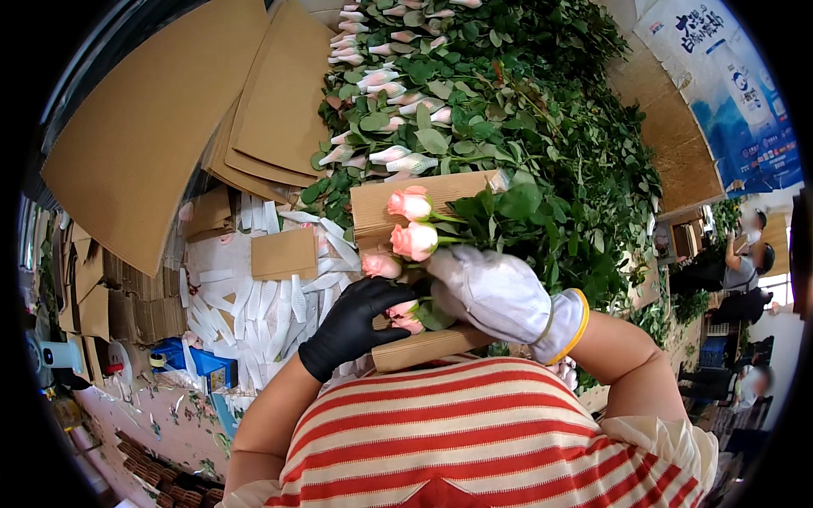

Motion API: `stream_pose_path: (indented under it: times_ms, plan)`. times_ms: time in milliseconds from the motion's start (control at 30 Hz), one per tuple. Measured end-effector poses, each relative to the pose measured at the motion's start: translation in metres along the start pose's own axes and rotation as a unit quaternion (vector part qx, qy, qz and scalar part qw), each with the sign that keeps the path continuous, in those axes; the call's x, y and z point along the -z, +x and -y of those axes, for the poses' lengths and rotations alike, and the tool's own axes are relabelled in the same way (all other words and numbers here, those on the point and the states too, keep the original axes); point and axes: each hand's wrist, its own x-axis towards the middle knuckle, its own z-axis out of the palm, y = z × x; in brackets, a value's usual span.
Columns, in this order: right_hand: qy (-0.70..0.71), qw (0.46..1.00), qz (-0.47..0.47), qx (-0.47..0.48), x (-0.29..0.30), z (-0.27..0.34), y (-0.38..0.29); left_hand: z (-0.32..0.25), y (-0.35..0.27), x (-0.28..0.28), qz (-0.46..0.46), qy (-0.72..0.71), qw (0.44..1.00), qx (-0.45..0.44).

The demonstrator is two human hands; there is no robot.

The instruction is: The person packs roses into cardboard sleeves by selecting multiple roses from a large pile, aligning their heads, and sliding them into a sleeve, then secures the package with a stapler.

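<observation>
My left hand [356,324], in a black glove, curls its fingers and thumb around pink rose heads [404,312] close to my body. In a white glove with a yellow-edged cuff, my right hand [486,289] lies over the stem side of these roses. Its fingertips are blurred and partly hidden, so what they grip cannot be told. Two more open pink roses [414,241] lie above my hands, and another pink rose [381,264] sits just above my left fingers. Corrugated cardboard [406,209] lies beneath the roses, with a folded cardboard edge [432,347] along the near side.
White foam net sleeves [267,305] lie scattered on the table at left, around a small cardboard piece [284,254]. Large cardboard sheets [159,114] stand at upper left. Sleeved roses [406,101] with leafy stems [540,114] are heaped beyond. A blue box [219,373] stands lower left.
</observation>
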Motion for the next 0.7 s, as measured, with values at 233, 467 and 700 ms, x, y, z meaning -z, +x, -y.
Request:
stream_pose_path:
  times_ms: [233, 467, 700]
  plan:
    - [-0.071, 0.997, 0.007, 0.033, -0.015, 0.0, 0.027, 0.003, -0.005, -0.004, 0.014, 0.011, 1.0, 0.016]
    - [-0.036, 0.997, 0.053, 0.036, -0.009, -0.005, 0.022, -0.01, -0.004, 0.007, -0.035, 0.254, 0.966, -0.017]
    - [-0.068, 0.997, 0.022, 0.028, -0.009, -0.007, 0.013, 0.008, 0.004, 0.0, -0.006, 0.055, 0.998, -0.02]
